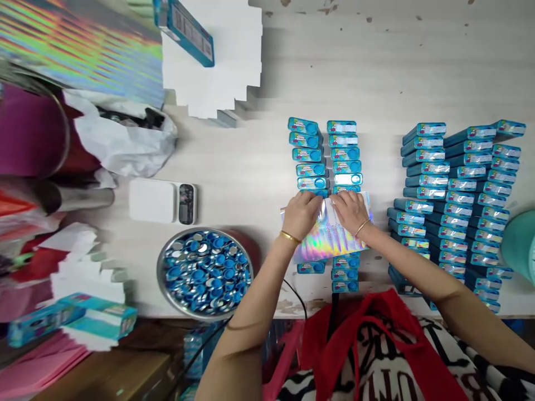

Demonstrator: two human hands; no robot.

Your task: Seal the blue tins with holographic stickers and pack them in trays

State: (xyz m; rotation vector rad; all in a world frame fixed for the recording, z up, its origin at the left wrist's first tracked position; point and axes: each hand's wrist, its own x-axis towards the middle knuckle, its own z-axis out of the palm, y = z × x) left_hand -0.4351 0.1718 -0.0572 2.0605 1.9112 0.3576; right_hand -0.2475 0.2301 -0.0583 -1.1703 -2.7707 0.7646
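A shiny holographic sticker sheet (334, 239) lies across two columns of small blue boxes (308, 155), hiding some of them. My left hand (301, 213) is closed on the sheet near its top left, the fingertips pinched at the upper edge. Close beside it, my right hand (349, 211) also has its fingers curled down on the upper edge, to the right. Whether a single sticker is between the fingertips is too small to see. Just beyond my hands, the box ends facing up show printed labels, and one at the right column (348, 179) shines brightly.
More blue boxes (426, 167) stand in rows on the right, near a teal tub (520, 245). To the left are a metal bowl (161, 273) of blue and silver caps, a digital scale (152, 200), a white bag (142, 147) and stacked white card (217, 83) with a box on it.
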